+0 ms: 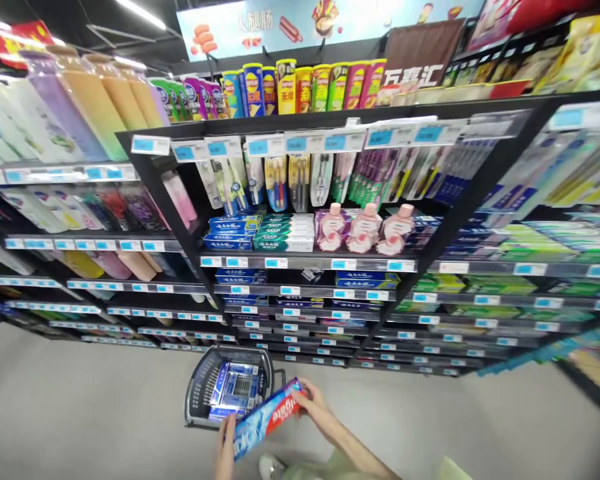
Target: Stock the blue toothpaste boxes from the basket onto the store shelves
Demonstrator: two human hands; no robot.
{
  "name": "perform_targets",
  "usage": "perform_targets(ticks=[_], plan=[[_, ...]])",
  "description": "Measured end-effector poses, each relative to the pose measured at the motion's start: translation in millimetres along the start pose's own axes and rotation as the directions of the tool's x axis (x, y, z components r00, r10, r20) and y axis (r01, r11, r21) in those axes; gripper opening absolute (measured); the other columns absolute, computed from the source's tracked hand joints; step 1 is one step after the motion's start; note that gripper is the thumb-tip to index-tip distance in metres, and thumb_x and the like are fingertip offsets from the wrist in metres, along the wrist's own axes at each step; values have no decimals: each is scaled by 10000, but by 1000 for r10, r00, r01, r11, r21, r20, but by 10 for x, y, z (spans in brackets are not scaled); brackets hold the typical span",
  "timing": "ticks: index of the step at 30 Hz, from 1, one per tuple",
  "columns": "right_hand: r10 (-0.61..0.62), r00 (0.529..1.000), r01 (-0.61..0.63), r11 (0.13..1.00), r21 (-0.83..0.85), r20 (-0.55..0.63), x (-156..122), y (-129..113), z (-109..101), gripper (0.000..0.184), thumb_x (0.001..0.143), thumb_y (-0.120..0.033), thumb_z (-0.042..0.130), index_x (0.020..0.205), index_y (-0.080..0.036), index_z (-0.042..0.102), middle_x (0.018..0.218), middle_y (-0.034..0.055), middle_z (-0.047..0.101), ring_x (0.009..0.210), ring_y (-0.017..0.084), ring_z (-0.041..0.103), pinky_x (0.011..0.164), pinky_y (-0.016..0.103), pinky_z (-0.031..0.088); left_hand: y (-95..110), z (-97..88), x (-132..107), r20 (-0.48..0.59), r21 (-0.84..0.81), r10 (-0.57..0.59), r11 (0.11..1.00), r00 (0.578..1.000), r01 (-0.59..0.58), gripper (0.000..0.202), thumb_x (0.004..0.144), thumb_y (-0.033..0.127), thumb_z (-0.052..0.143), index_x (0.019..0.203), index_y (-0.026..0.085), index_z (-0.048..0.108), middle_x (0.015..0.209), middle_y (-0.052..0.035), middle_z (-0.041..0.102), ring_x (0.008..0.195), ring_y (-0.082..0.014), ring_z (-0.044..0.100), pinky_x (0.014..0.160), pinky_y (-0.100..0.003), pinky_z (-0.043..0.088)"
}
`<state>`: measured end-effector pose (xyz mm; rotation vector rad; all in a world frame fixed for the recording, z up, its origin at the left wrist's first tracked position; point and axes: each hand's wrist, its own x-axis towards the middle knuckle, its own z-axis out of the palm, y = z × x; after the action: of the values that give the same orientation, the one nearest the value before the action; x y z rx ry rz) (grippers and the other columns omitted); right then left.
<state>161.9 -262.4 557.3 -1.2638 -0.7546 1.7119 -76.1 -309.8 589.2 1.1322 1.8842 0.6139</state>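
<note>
I hold a blue and red toothpaste box (269,417) in both hands, low in the view. My left hand (225,445) grips its near end, fingers closed on the box. My right hand (314,403) is closed on its far end. The box is tilted, just above and to the right of a dark plastic shopping basket (199,387) on the floor. Inside the basket lie blue boxes (235,387) much like it.
Store shelves rise ahead: toothbrushes (280,180) hang on top, toothpaste boxes (260,232) and pink bottles (364,230) stand below. Chip cans (300,87) line the very top. Bottles fill the shelves at left. Grey floor (80,407) spreads around the basket.
</note>
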Motion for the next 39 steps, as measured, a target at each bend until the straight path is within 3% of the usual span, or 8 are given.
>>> perform_targets(ticks=[6, 10, 15, 22, 30, 33, 36, 39], plan=[[-178, 978, 200, 950, 242, -111, -408, -722, -741, 507, 742, -611, 737, 995, -177, 668, 674, 6, 642, 502, 128, 562, 499, 272, 499, 828, 689, -513, -168, -641, 136, 738, 976, -213, 868, 750, 638, 698, 1473, 267, 394, 1361, -116, 596, 1248, -330, 576, 989, -408, 524], [-260, 943, 316, 899, 304, -209, -765, -1037, -1222, 440, 810, -564, 693, 975, -157, 685, 648, -3, 636, 484, 116, 546, 450, 247, 482, 1195, 1191, -862, -168, -762, 329, 555, 929, -334, 913, 762, 502, 765, 1518, 276, 307, 1436, -146, 536, 1323, -321, 511, 1115, -455, 411], [-293, 894, 407, 848, 341, -339, -1216, -1260, -1653, 449, 842, -512, 674, 1116, -156, 674, 754, 0, 665, 498, 89, 540, 449, 233, 480, 1481, 1542, -994, -82, -818, 471, 471, 878, -329, 943, 741, 544, 793, 1507, 257, 325, 1429, -175, 529, 1314, -325, 517, 1098, -456, 422], [-298, 872, 446, 808, 384, -388, -1388, -1369, -1940, 400, 855, -507, 651, 1043, -154, 676, 685, -10, 642, 469, 101, 531, 446, 254, 468, 1775, 1675, -955, 3, -763, 570, 533, 822, -366, 905, 734, 565, 795, 1471, 255, 369, 1462, -183, 488, 1310, -342, 509, 972, -389, 509], [-304, 876, 448, 801, 397, -376, -1339, -1362, -2049, 476, 772, -426, 765, 1163, -188, 634, 768, -26, 636, 502, 65, 497, 493, 224, 436, 1802, 1699, -1028, 8, -690, 576, 595, 817, -413, 683, 741, 429, 821, 1286, 225, 465, 1389, -170, 549, 1288, -315, 531, 1030, -417, 446], [-270, 842, 466, 800, 378, -467, -1324, -1377, -2092, 600, 651, -363, 861, 1174, -210, 609, 808, -26, 646, 590, 81, 552, 543, 211, 441, 1716, 1651, -1066, 269, -568, 534, 760, 801, -316, 656, 621, 301, 912, 1118, 210, 494, 1261, -136, 615, 1179, -281, 597, 954, -372, 473], [-255, 830, 440, 846, 301, -496, -1340, -1416, -2092, 682, 609, -385, 886, 1194, -205, 583, 838, 2, 681, 655, 127, 613, 597, 241, 488, 1610, 1711, -1159, 619, -435, 429, 885, 658, -169, 669, 560, 230, 940, 1054, 205, 491, 1054, -62, 663, 945, -207, 656, 800, -297, 486], [-299, 895, 375, 906, 195, -331, -1356, -1426, -2005, 689, 634, -407, 875, 1212, -216, 555, 873, 26, 714, 684, 155, 640, 656, 279, 532, 1566, 1986, -1289, 705, -441, 402, 894, 585, -83, 633, 629, 262, 905, 1126, 195, 520, 1027, -73, 685, 877, -204, 669, 764, -301, 496]])
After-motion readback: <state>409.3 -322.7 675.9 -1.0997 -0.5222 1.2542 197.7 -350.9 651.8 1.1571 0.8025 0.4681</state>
